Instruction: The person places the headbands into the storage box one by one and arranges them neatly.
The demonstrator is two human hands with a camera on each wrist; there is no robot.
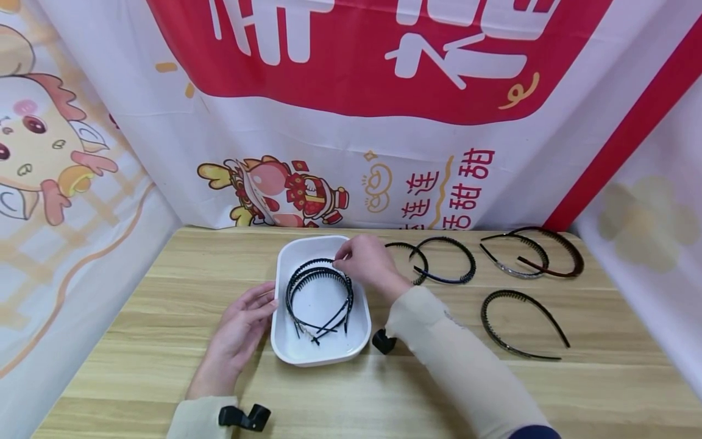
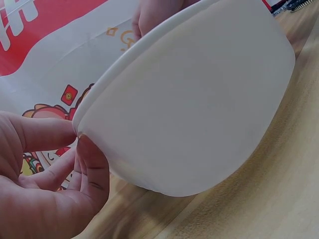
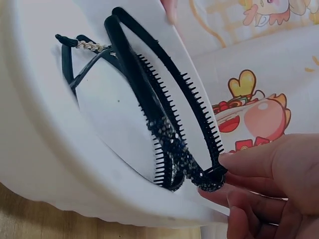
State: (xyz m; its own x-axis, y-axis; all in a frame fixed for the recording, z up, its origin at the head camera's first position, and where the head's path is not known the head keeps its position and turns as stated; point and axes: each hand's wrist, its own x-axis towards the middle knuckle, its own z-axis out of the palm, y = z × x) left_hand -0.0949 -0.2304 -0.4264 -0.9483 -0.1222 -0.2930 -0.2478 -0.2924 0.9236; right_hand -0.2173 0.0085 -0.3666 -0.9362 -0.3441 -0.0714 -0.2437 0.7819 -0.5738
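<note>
Several black headbands (image 1: 323, 273) lie together in a white basin (image 1: 278, 341). My right hand (image 1: 370, 262) is over the basin's upper right part. Its thumb and fingers pinch the end of a headband with dark glittering stones (image 3: 172, 144), beside toothed black bands in the right wrist view. My left hand (image 1: 241, 332) is at the basin's left side, its fingertips touching the rim and outer wall (image 2: 189, 109) without curling round it.
Right of the basin on the wooden table (image 1: 439, 378) lie two overlapping black headbands (image 1: 473, 262), a brown one (image 1: 578, 262) crossing a silver-trimmed one (image 1: 515, 272), and a single dark one (image 1: 485, 317) nearer. A printed cloth (image 1: 351, 171) hangs behind.
</note>
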